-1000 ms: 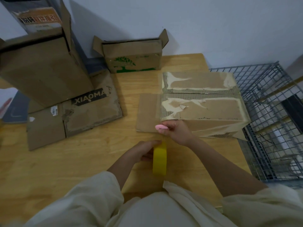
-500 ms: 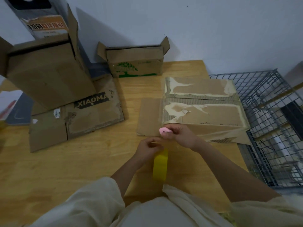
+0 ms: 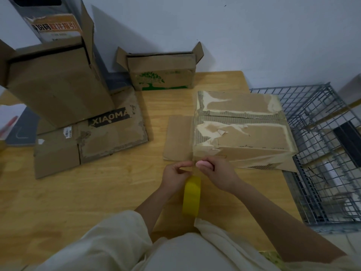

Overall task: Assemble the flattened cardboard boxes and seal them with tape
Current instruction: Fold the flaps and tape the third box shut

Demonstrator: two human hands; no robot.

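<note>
my left hand (image 3: 176, 173) and right hand (image 3: 216, 171) meet fingertip to fingertip, both curled and pinching what looks like the free tape end, though the strip itself is too thin to see. the yellow tape roll (image 3: 191, 196) hangs just below my fingers, on edge. the half-raised box (image 3: 242, 133) lies just beyond them, its long axis running out to my right; my right hand is nearer it. the flattened box (image 3: 109, 137) off to my left reads "xiaoma" mirrored.

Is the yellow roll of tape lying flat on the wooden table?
No, the yellow roll of tape stands on its edge, hanging just below the left hand and right hand.
</note>
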